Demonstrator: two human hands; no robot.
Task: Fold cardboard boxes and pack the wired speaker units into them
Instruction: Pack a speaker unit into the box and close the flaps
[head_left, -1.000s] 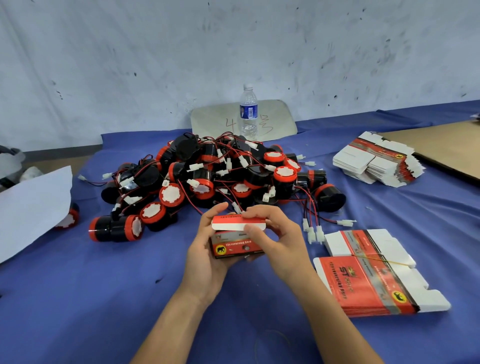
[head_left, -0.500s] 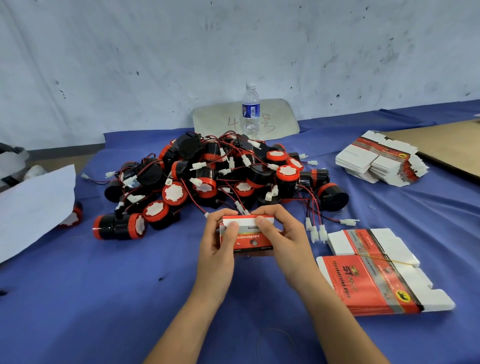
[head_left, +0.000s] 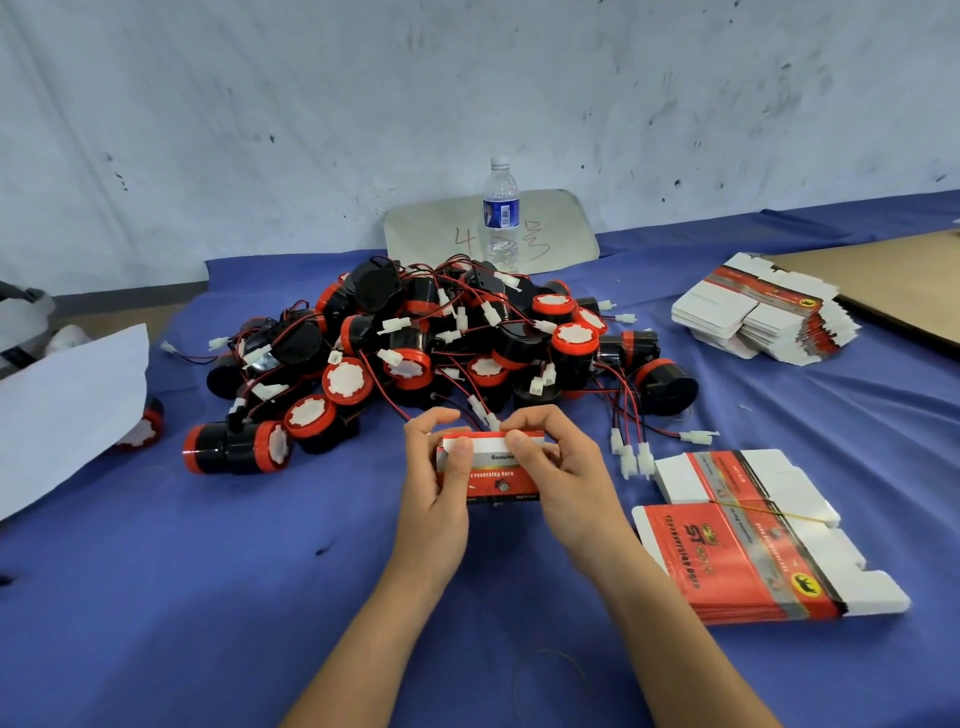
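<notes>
A small red and white cardboard box (head_left: 496, 470) stands on the blue cloth between my hands. My left hand (head_left: 439, 486) grips its left end, thumb pressed on the white top flap. My right hand (head_left: 563, 473) grips the right end, thumb on the same flap. Just behind them lies a heap of black and red wired speaker units (head_left: 441, 348) with white connectors. A banded stack of flat red boxes (head_left: 748, 540) lies to the right of my right hand. A second stack of flat boxes (head_left: 763, 317) sits at the far right.
A water bottle (head_left: 501, 213) stands behind the heap before a leaning board. White paper (head_left: 62, 410) covers the left edge, with one speaker unit (head_left: 148, 428) peeking out. Brown cardboard (head_left: 893, 280) lies at far right. The blue cloth (head_left: 208, 597) covers the table.
The box has turned from tilted in the air to standing on the cloth. Both thumbs have moved onto the top flap and pressed it down.
</notes>
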